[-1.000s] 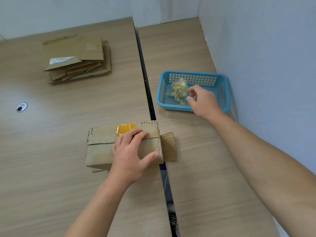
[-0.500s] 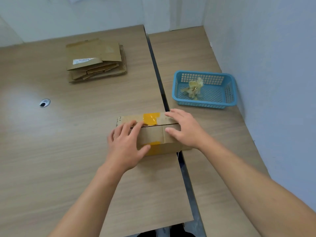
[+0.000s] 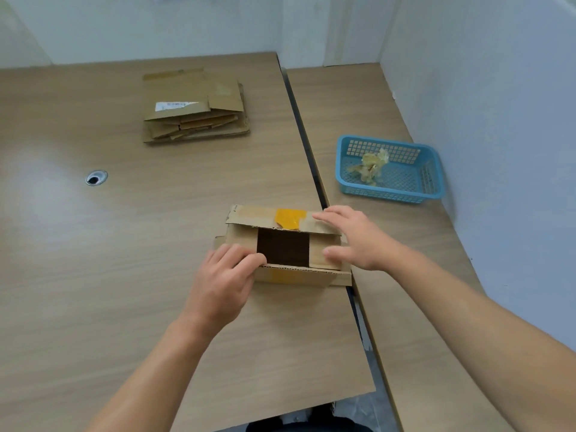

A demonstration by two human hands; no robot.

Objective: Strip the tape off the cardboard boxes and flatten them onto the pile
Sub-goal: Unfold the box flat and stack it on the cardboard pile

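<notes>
The cardboard box (image 3: 314,277), near the blue basket (image 3: 386,194), gapes open, left hand (image 3: 224,275) curled round its left end, right hand (image 3: 355,238) flat and spread on the right flap; with orange tape (image 3: 290,218) left on, flattening may tear the cardboard.

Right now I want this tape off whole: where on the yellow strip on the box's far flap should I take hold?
Pinch the ragged near edge of the yellow strip: it seems to overhang the far flap above the open cardboard box. Come from the near side with the right hand, lying flat beside it, and peel away from you.
</notes>
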